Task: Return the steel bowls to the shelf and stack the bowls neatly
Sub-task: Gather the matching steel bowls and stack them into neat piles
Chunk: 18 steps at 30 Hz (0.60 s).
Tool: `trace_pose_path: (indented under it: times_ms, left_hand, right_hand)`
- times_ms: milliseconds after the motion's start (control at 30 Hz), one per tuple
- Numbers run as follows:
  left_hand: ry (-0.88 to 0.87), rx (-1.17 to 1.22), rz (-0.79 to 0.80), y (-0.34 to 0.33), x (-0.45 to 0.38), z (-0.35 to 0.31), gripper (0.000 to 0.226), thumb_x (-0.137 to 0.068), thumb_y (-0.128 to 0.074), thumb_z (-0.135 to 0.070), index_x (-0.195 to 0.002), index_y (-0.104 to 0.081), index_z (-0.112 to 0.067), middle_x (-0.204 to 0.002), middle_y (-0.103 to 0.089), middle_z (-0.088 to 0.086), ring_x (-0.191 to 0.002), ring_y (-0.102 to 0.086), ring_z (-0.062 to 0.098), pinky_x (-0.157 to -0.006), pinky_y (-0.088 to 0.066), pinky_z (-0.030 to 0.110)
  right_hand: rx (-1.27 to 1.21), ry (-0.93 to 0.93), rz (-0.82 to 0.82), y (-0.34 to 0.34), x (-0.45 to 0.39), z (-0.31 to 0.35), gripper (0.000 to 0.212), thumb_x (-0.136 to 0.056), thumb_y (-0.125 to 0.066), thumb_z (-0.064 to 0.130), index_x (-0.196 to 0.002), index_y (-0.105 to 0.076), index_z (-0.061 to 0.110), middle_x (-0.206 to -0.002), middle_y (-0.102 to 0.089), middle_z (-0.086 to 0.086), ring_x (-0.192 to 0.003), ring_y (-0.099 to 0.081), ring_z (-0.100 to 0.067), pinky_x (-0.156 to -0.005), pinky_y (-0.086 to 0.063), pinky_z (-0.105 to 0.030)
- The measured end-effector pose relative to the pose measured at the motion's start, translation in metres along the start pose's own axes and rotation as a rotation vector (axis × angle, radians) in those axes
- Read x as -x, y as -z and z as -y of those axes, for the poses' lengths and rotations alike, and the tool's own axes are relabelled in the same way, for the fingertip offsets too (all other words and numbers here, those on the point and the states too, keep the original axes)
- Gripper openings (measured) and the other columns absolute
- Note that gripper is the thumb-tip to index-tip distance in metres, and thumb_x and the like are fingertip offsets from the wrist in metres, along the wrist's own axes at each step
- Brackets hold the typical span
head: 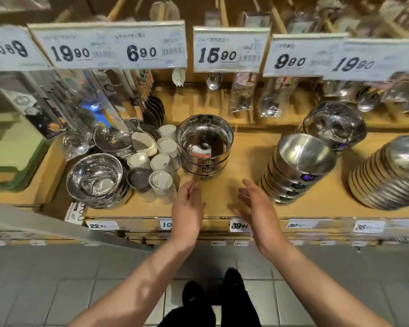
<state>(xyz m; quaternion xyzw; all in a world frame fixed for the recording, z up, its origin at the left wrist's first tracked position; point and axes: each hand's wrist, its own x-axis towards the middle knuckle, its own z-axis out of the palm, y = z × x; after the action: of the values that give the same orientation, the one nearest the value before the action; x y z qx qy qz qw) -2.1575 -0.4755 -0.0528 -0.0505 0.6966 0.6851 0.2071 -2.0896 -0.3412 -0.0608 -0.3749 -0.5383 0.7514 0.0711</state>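
A short stack of shiny steel bowls (204,142) stands upright on the wooden shelf (243,161), near its middle. My left hand (188,206) hovers just in front of the stack, fingers apart, holding nothing. My right hand (255,206) is beside it to the right, also open and empty, palm facing the left hand. Neither hand touches the stack. A taller leaning stack of steel bowls (298,166) stands to the right, with another bowl stack (335,125) behind it.
At the left sits a wide steel bowl stack (96,180), with several white cups and shakers (162,161) beside it. A large stack of steel plates (390,175) fills the right end. Price cards (229,49) and packaged utensils hang above. Price labels (239,225) line the shelf's front edge.
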Motion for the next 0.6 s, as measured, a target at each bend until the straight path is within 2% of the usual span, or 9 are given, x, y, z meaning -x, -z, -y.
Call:
trace_pose_path:
  times_ms: [100,167,267,333,400,500,600]
  left_hand:
    - [-0.029,0.053,0.066,0.010,0.013,-0.008,0.024,-0.107,-0.043,-0.011,-0.126,-0.058,-0.008,-0.109,-0.060,0.007,-0.102,-0.056,0.021,-0.096,-0.049,0.042]
    - [0.031,0.089,0.077,0.010,0.016,-0.011,0.030,-0.107,-0.043,-0.010,-0.133,-0.053,0.000,-0.113,-0.056,0.012,-0.104,-0.054,0.025,-0.096,-0.047,0.042]
    - [0.086,0.042,0.094,-0.003,0.023,-0.019,0.017,-0.106,-0.046,-0.017,-0.110,-0.063,-0.018,-0.109,-0.059,0.007,-0.099,-0.058,0.019,-0.085,-0.051,0.029]
    - [0.086,0.004,0.138,-0.016,0.025,-0.020,0.015,-0.105,-0.048,-0.021,-0.099,-0.061,-0.026,-0.112,-0.062,0.007,-0.101,-0.060,0.018,-0.077,-0.052,0.025]
    - [0.086,-0.025,0.179,-0.028,0.028,-0.022,0.014,-0.105,-0.049,-0.025,-0.098,-0.060,-0.030,-0.113,-0.063,0.003,-0.103,-0.062,0.017,-0.073,-0.050,0.023]
    - [0.065,-0.029,0.248,-0.040,0.028,-0.028,0.015,-0.106,-0.049,-0.028,-0.113,-0.061,-0.031,-0.117,-0.063,-0.003,-0.108,-0.061,0.010,-0.079,-0.052,0.023]
    - [0.025,-0.065,0.259,-0.050,0.026,-0.034,0.021,-0.105,-0.048,-0.030,-0.123,-0.059,-0.025,-0.119,-0.063,-0.002,-0.108,-0.061,0.008,-0.077,-0.053,0.023]
  right_hand:
    - [0.006,0.023,-0.091,0.029,0.030,0.002,0.022,-0.104,-0.048,0.035,-0.118,-0.064,0.040,-0.127,-0.064,0.003,-0.119,-0.060,-0.012,-0.094,-0.058,-0.037]
    - [-0.010,0.046,-0.157,0.050,0.045,0.007,0.025,-0.105,-0.045,0.032,-0.118,-0.066,0.034,-0.120,-0.069,0.002,-0.112,-0.065,-0.012,-0.085,-0.058,-0.033]
    - [-0.069,0.071,-0.247,0.076,0.063,0.017,0.025,-0.102,-0.047,0.028,-0.107,-0.070,0.031,-0.093,-0.078,0.008,-0.084,-0.073,-0.003,-0.080,-0.058,-0.033]
    - [-0.108,0.080,-0.303,0.091,0.071,0.023,0.024,-0.102,-0.048,0.027,-0.112,-0.070,0.028,-0.087,-0.077,0.008,-0.078,-0.072,-0.003,-0.084,-0.058,-0.037]
    - [-0.146,0.088,-0.332,0.102,0.077,0.028,0.026,-0.103,-0.048,0.029,-0.121,-0.066,0.026,-0.100,-0.075,0.002,-0.088,-0.071,-0.008,-0.080,-0.059,-0.035]
    - [-0.191,0.102,-0.358,0.111,0.083,0.034,0.024,-0.102,-0.051,0.036,-0.121,-0.065,0.029,-0.117,-0.067,-0.004,-0.109,-0.065,-0.017,-0.081,-0.058,-0.036]
    - [-0.212,0.118,-0.357,0.117,0.083,0.040,0.022,-0.103,-0.051,0.036,-0.118,-0.066,0.030,-0.119,-0.066,-0.005,-0.112,-0.064,-0.019,-0.086,-0.058,-0.039]
